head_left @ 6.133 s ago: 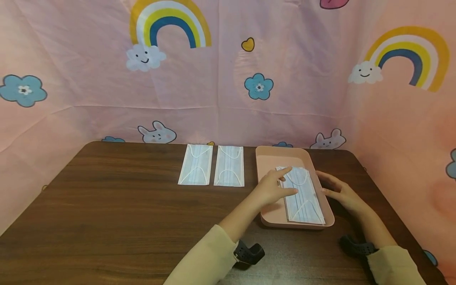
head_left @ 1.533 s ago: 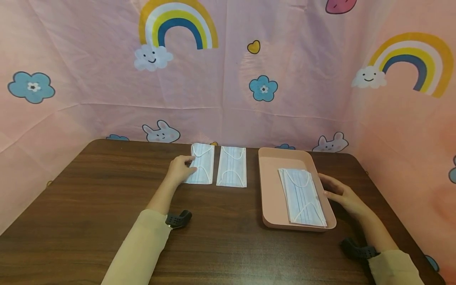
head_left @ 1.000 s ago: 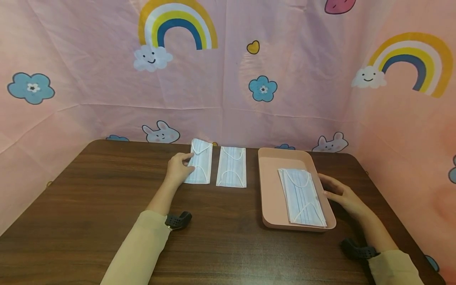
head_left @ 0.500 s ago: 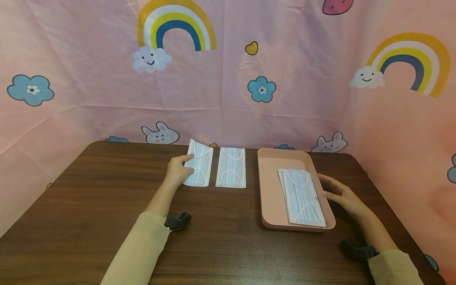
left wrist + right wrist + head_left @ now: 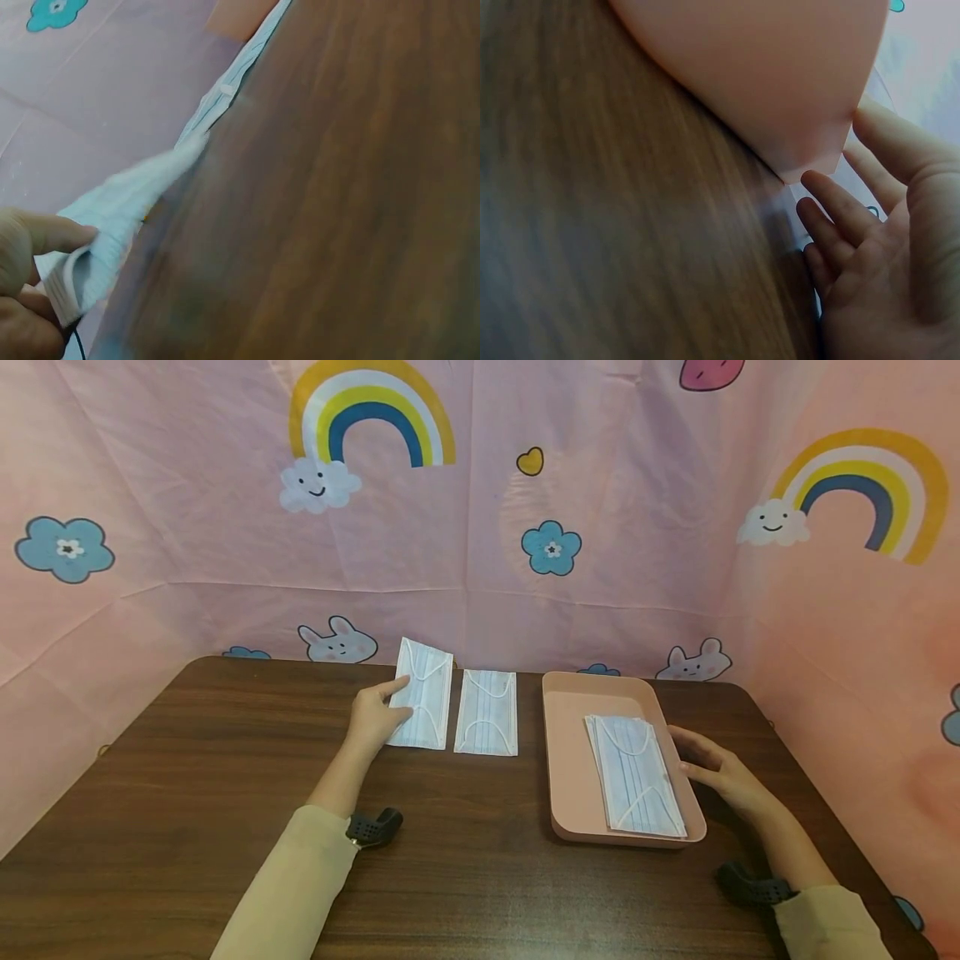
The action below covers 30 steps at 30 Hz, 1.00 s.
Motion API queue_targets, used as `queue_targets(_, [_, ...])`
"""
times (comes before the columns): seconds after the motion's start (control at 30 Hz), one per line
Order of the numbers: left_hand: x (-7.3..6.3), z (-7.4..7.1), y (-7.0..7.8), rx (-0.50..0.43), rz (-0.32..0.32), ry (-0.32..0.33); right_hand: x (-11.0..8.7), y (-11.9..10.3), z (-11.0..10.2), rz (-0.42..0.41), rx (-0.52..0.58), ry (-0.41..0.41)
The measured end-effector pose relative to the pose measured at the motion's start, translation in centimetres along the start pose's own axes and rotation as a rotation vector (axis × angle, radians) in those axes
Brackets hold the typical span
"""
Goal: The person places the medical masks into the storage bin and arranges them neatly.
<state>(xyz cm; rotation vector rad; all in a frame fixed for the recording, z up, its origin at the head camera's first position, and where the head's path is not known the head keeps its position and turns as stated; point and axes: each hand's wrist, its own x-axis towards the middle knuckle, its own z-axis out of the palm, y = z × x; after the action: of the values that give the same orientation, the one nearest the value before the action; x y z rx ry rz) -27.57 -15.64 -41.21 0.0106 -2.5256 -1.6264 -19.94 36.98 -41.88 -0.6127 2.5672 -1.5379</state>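
Observation:
In the head view my left hand (image 5: 372, 717) pinches the left edge of a pale blue pleated face mask (image 5: 423, 697). The mask is tilted, its far end raised above the table's back edge. Up close in the left wrist view, the held mask (image 5: 135, 187) bends where thumb and fingers grip it. Just to its right a second face mask (image 5: 486, 714) lies flat. A pink tray (image 5: 573, 802) holds a small pile of masks (image 5: 641, 777). My right hand (image 5: 723, 774) rests against the tray's right side, thumb at the rim and fingers loosely extended.
The dark wooden table (image 5: 465, 860) ends at a pink patterned cloth (image 5: 480, 510) along the back and sides. Each wrist wears a black band; the left wristband (image 5: 375, 827) sits just past the sleeve.
My left hand has moved left from the tray to the left mask, gripped its edge and raised its far end. The right hand stays at the tray.

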Motion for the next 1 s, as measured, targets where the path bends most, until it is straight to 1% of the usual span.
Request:
queue_targets(0.2, [-0.5, 0.6, 1.5, -0.061, 0.025, 0.039, 0.1, -0.3, 0.0, 0.006, 0.006, -0.001])
queue_targets(0.37, [-0.8, 1.2, 2.8, -0.096, 0.016, 0.064, 0.1, -0.3, 0.0, -0.019, 0.002, -0.003])
queue_targets(0.63, [-1.6, 2.3, 4.6, -0.234, 0.004, 0.060, 0.0, -0.2, 0.0, -0.010, -0.023, -0.001])
queue_targets(0.8, [-2.3, 3.6, 5.7, -0.281, 0.025, 0.067, 0.0, -0.2, 0.0, -0.012, -0.029, 0.000])
queue_targets(0.9, [-2.9, 4.4, 6.3, -0.301, 0.040, 0.063, 0.0, -0.2, 0.0, -0.010, -0.026, -0.001])
queue_targets(1.0, [-3.5, 5.2, 6.8, -0.340, 0.052, 0.045, 0.0, -0.3, 0.1, -0.012, -0.019, -0.004])
